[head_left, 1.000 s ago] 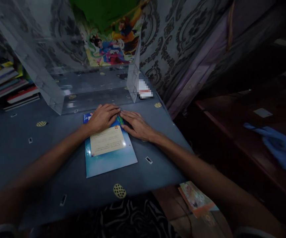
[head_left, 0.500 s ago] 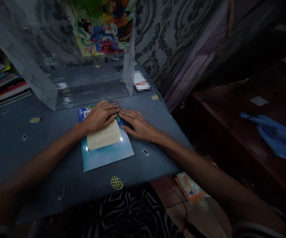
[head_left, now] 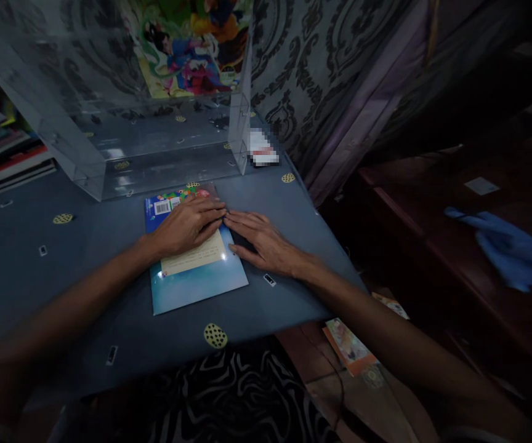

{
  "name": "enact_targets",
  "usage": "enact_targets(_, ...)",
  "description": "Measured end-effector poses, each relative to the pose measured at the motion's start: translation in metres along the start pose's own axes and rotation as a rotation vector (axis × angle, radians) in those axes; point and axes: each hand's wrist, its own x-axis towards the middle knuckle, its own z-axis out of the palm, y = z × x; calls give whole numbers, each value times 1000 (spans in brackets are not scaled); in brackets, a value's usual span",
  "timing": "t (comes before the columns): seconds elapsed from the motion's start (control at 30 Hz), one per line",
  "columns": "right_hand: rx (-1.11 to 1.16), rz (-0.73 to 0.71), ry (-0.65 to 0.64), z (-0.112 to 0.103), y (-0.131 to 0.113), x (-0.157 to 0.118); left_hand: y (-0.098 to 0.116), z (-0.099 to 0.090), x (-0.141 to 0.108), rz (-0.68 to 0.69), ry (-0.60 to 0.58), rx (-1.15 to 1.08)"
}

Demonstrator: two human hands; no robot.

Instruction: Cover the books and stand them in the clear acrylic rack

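A thin blue book (head_left: 199,289) lies on the dark blue tablecloth, its barcode and a cream text panel facing up. My left hand (head_left: 189,224) rests across its upper middle, palm down with fingers stretched out to the right. At the book's right edge lies my right hand (head_left: 262,242), fingers extended to the left and the thumb a little apart. The fingertips of both hands meet near that edge. Part of the text panel is hidden under my left hand.
A clear acrylic stand (head_left: 95,178) holding a colourful picture book (head_left: 187,55) rises behind. Stacked books (head_left: 16,163) are at far left, and a blurred white item (head_left: 263,147) is beyond the stand. A blue cloth (head_left: 506,249) lies on the dark red seat; books are on the floor.
Both hands have slid slightly down and to the right along the book, uncovering more of its top edge and barcode. The book has hardly moved.
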Motion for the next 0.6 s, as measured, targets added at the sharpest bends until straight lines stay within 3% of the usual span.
enact_targets(0.6,4,-7,31,3,-25,-36,35,-2,-14,81,-17,-20)
